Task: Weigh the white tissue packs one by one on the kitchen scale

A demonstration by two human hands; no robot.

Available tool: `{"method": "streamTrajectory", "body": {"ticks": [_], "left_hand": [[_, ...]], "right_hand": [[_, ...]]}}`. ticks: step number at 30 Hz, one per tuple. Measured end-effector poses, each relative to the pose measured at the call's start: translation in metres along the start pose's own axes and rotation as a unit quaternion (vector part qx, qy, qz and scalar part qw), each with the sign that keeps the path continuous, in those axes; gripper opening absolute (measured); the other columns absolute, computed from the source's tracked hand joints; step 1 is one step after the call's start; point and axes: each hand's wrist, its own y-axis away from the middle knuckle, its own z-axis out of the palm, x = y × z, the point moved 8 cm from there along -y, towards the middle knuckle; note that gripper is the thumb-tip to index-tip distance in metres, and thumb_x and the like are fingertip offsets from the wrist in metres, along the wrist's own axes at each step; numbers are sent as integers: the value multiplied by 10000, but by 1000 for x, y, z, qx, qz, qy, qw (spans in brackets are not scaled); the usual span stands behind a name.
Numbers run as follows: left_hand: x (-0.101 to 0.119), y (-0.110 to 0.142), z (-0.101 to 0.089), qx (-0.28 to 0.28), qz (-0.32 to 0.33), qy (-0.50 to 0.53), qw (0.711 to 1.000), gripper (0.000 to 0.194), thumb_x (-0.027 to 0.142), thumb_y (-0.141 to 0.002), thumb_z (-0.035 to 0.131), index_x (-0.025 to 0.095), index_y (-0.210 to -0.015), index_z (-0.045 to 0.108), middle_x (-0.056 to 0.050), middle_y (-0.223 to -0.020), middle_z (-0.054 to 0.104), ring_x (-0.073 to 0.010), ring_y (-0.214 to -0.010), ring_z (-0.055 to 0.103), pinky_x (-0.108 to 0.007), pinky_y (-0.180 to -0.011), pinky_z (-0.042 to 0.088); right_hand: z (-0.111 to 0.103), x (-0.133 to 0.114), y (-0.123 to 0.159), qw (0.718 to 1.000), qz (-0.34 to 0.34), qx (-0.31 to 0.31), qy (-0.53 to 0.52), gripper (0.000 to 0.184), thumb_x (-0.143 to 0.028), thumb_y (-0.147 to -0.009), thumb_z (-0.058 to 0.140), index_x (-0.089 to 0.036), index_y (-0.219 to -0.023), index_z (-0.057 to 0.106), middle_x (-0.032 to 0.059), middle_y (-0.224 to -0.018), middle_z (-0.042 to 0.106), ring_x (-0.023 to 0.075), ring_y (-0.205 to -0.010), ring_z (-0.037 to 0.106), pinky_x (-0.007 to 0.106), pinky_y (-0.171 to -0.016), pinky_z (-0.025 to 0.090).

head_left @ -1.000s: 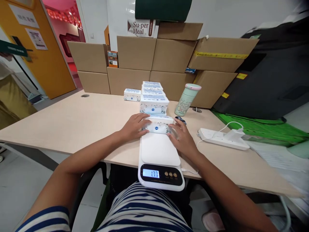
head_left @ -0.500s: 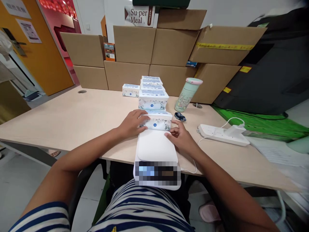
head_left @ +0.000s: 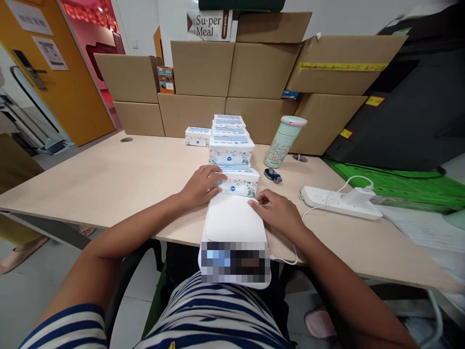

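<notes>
White, likely light and squashy, the pack [head_left: 240,184] sits at the far end of the scale [head_left: 234,220] (I'd cup both short ends), my left hand [head_left: 202,186] spread on it, my right hand [head_left: 282,213] curled nearby, whether pinching anything I can't tell.

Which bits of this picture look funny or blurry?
In the head view, chunky squares cover the front of the white scale, hiding its display; in the head view, the papers at the right look smeared; in the head view, the flowered pack under the left hand looks clearer, though its small print is hard to read.
</notes>
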Motion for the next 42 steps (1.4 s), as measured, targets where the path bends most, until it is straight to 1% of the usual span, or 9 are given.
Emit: {"method": "streamTrajectory", "body": {"ticks": [2, 7, 14, 20, 24, 27, 31, 35, 42], "left_hand": [[1, 0, 2, -2, 4, -3, 1000, 297, 225, -1004, 618, 245, -1296, 673, -123, -1368, 662, -311, -1306, 587, -536, -1083, 534], [3, 0, 4, -14, 35, -16, 999, 227, 217, -1031, 573, 236, -1220, 697, -111, -1263, 709, -285, -1207, 636, -488, -1009, 546], [5, 1, 3, -23, 57, -28, 998, 236, 304, -1047, 580, 228, -1236, 699, -129, -1291, 708, -300, -1226, 632, -500, -1017, 554], [9, 0, -1, -13, 70, 0, 997, 242, 324, -1064, 545, 217, -1211, 704, -133, -1271, 703, -290, -1209, 634, -491, -1012, 573], [7, -1, -3, -29, 36, 34, 998, 237, 357, -1031, 601, 237, -1208, 704, -124, -1287, 688, -295, -1234, 618, -508, -1044, 578], [7, 1, -1, -69, 26, 55, 996, 384, 487, -968, 706, 253, -1273, 700, -140, -1390, 647, -337, -1322, 573, -563, -1095, 568], [6, 3, 4, -106, 23, 84, 991, 528, 614, -925, 740, 296, -1343, 689, -145, -1552, 556, -384, -1450, 494, -640, -1179, 513], [0, 4, 10, -117, -17, 107, 987, 545, 608, -908, 767, 295, -1349, 698, -145, -1637, 479, -423, -1548, 395, -703, -1234, 437], [-5, 4, 15, -99, -62, 103, 988, 573, 611, -896, 769, 286, -1359, 677, -136, -1713, 382, -443, -1619, 266, -746, -1289, 319]], "right_hand": [[2, -4, 2, 999, 1, -14, 43, 283, -529, -937, 594, -273, -824, 555, 24, -831, 747, 241, -748, 675, 326, -634, 386], [5, -8, 3, 998, -4, -27, 49, 271, -521, -974, 540, -273, -864, 548, 32, -860, 753, 233, -718, 657, 315, -621, 367], [9, -1, 1, 999, -16, -34, -28, 235, -504, -931, 595, -273, -958, 625, 39, -924, 776, 239, -774, 695, 329, -660, 435], [20, -3, -2, 990, -19, -57, -125, 333, -556, -919, 577, -258, -1038, 665, 49, -935, 755, 233, -798, 672, 341, -680, 482], [23, -2, -3, 990, -1, -65, -128, 375, -585, -901, 595, -256, -1060, 680, 64, -992, 764, 246, -847, 677, 343, -684, 475], [18, -4, -4, 994, 13, -49, -102, 339, -564, -883, 622, -265, -1037, 658, 52, -989, 767, 247, -854, 685, 354, -722, 477], [11, -5, -6, 996, 29, -18, -79, 311, -557, -848, 662, -271, -922, 564, 17, -878, 736, 234, -788, 668, 338, -680, 438], [19, -2, -7, 995, 29, -46, -83, 343, -601, -867, 611, -279, -838, 496, -12, -753, 661, 222, -716, 619, 331, -640, 391], [24, 6, -9, 987, 40, -34, -154, 441, -551, -868, 636, -281, -1155, 436, -58, -735, 620, 242, -743, 647, 327, -658, 427]]}}
